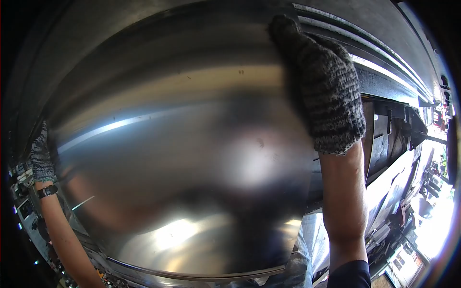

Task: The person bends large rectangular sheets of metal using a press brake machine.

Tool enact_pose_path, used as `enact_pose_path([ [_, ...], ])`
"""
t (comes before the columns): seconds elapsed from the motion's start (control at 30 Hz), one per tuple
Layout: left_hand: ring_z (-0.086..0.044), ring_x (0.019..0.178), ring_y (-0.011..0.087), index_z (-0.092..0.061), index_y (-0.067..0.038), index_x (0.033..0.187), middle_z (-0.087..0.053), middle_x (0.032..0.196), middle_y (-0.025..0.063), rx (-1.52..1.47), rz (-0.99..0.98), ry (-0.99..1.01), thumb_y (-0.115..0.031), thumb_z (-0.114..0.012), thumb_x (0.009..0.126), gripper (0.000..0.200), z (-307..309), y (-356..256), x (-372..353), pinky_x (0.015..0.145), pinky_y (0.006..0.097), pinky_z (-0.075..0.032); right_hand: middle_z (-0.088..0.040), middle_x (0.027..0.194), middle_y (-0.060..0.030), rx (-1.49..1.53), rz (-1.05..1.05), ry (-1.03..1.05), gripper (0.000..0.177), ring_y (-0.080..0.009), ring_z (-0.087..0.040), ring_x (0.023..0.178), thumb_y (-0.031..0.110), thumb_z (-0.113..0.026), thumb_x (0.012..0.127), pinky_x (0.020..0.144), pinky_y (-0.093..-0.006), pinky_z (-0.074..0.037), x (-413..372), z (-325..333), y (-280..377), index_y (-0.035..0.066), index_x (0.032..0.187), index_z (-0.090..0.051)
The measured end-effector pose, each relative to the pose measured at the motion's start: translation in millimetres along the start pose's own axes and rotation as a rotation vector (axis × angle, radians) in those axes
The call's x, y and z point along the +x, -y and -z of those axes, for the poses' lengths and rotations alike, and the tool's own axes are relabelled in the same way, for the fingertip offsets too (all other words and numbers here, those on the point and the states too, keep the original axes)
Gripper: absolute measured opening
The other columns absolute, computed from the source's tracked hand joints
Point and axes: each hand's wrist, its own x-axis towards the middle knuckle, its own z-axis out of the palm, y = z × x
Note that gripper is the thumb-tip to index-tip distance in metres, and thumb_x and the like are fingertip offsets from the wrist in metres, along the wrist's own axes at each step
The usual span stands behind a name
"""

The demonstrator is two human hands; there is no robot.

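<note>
A large, shiny metal sheet [192,144] fills the middle of the view, with blurred reflections on its surface. My right hand [326,81], in a grey and black knitted glove, grips the sheet's right edge near the top; part of its fingers is hidden. At the far left, my left hand [42,153], gloved alike, holds the opposite edge, with its fingertips partly out of sight. A dark wristwatch [47,191] sits on the left wrist.
Beyond the sheet's upper right runs a dark machine [384,79] with long bright metal rails [365,41]. Flat panels [391,177] lean or lie at the right, near a brightly lit opening [439,221]. Cluttered small items [26,192] stand at the left edge.
</note>
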Motion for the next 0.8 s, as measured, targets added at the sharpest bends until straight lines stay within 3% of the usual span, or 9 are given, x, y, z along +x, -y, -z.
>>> enact_pose_path([
  [0.8, -0.039, 0.139, 0.0221, -0.011, -0.002, 0.156, -0.034, 0.154, 0.0135, -0.114, 0.033, -0.072, -0.019, -0.038, 0.102, 0.063, 26.4, 11.0, -5.1, 0.117, 0.0337, -0.031, -0.069, 0.12, -0.0088, -0.147, 0.116, 0.031, 0.044, -0.0288, -0.066, 0.106, -0.002, -0.051, 0.087, 0.096, -0.0379, -0.05, -1.8, 5.9, -13.6, 0.01, 0.127, -0.064],
])
